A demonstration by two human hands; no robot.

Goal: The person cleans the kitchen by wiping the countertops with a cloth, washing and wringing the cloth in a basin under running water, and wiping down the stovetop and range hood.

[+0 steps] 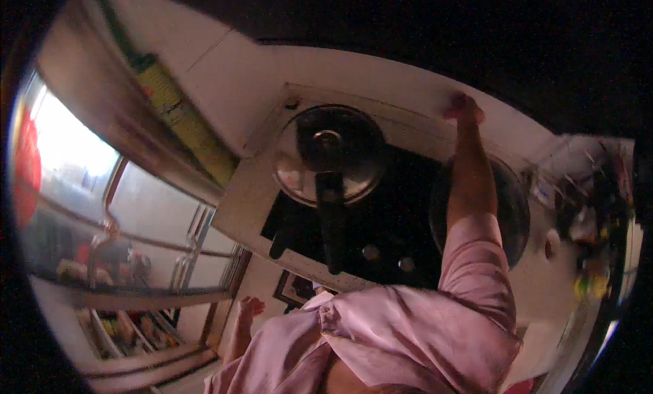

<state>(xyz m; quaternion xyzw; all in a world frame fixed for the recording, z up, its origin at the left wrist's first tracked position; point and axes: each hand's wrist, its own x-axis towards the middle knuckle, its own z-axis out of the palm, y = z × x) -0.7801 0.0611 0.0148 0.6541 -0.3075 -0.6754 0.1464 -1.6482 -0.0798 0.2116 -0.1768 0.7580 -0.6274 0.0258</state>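
My right arm stretches across the stove, and my right hand [464,108] is at the pale wall [408,80] behind it. The hand is dark and blurred, so whether it holds anything is unclear. Below that forearm sits a large dark round pan [512,215], partly hidden by the arm. Low on the left, my left hand [251,308] hangs beside my body with its fingers partly curled; no object shows in it. A pressure cooker or lidded pot [352,185] with a long black handle [330,225] stands on the black stove [403,210].
Two round knobs [371,252] are near the stove's front edge. A light countertop [250,195] surrounds it. A green and yellow strip [178,118] runs along the left. Blurred utensils [586,190] crowd the right side. A window [153,205] and a drawer or rack [132,333] are at left.
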